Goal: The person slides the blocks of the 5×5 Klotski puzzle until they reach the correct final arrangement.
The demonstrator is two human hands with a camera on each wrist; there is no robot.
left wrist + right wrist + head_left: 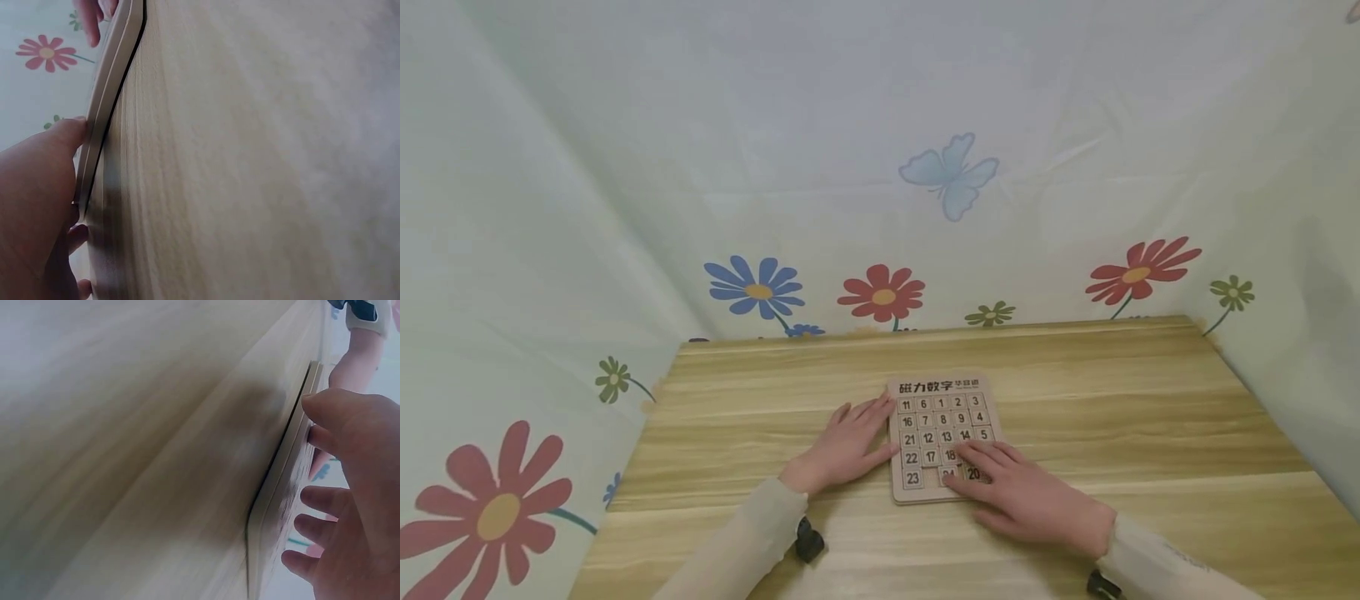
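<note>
A wooden sliding number puzzle [898, 490] lies flat on the table, its number tiles facing up and dark lettering along the top. In the bottom row, a bare gap shows between tile 23 [912, 478] and the tile under the right thumb. My left hand [841, 447] rests along the board's left edge, fingertips at the upper side and thumb lower down. The right hand [1037, 500] reaches over the lower right corner with fingers extended, its fingertips by tile 18 [951, 455] and covering tiles there. Both wrist views show the board's side edge [106, 90] close to the fingers.
The wood-grain table [760, 383] extends around the board on all sides. Behind it and at both sides hangs a pale curtain [820, 167] printed with flowers and a butterfly. A black wrist device [808, 540] sits at the left cuff.
</note>
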